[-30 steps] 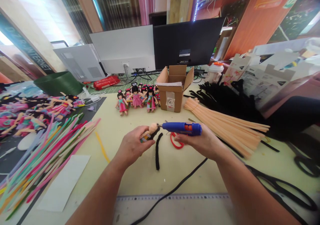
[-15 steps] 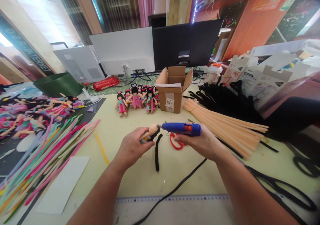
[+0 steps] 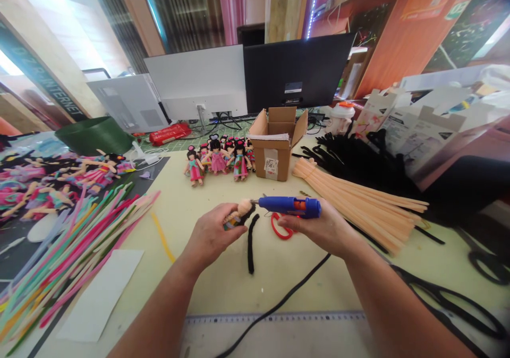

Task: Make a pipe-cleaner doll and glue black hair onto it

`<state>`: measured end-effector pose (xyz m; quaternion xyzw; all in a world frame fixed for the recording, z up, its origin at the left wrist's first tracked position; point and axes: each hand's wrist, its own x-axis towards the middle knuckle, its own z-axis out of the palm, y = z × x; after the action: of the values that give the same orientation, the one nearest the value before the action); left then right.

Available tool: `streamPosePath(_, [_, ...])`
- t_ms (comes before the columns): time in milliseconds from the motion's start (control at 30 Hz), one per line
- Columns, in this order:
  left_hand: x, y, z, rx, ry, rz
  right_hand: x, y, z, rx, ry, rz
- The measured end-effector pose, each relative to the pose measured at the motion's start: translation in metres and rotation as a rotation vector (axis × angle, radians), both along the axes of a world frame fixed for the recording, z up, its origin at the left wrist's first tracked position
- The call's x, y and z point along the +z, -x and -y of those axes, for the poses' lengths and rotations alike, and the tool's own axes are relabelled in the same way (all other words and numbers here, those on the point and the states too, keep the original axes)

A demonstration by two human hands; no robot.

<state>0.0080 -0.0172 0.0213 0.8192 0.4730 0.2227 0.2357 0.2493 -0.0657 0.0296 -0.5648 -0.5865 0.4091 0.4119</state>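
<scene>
My left hand (image 3: 213,233) is closed around a small pipe-cleaner doll (image 3: 240,212) with a peach head, held above the yellow table (image 3: 187,204). My right hand (image 3: 324,229) grips a blue glue gun (image 3: 290,205), and its metal tip touches the doll's head. A black pipe cleaner (image 3: 251,241) hangs or lies just below the doll. The gun's black cord (image 3: 279,305) runs toward the table's near edge. A red-handled pair of scissors (image 3: 281,228) lies partly hidden under the gun.
Finished dolls (image 3: 219,159) stand by an open cardboard box (image 3: 277,143). Peach pipe cleaners (image 3: 358,201) and black ones (image 3: 354,156) lie to the right, coloured ones (image 3: 71,246) to the left. Black scissors (image 3: 446,299) sit near right. A ruler (image 3: 279,318) lies along the front edge. Monitors (image 3: 247,76) stand behind.
Both hands, the doll and the glue gun stay together almost unmoved; the view has only drifted slightly.
</scene>
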Motion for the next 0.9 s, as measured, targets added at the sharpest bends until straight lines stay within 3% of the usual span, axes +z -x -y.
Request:
streamPosePath(567, [0.0007, 0.0012, -0.0011, 0.021, 0.001, 0.008, 0.0035, 0.0018, 0.002, 0.019, 0.003, -0.022])
streamPosePath(900, [0.0004, 0.0016, -0.001, 0.038, 0.003, 0.009, 0.0032, 0.0023, 0.003, 0.031, 0.089, 0.049])
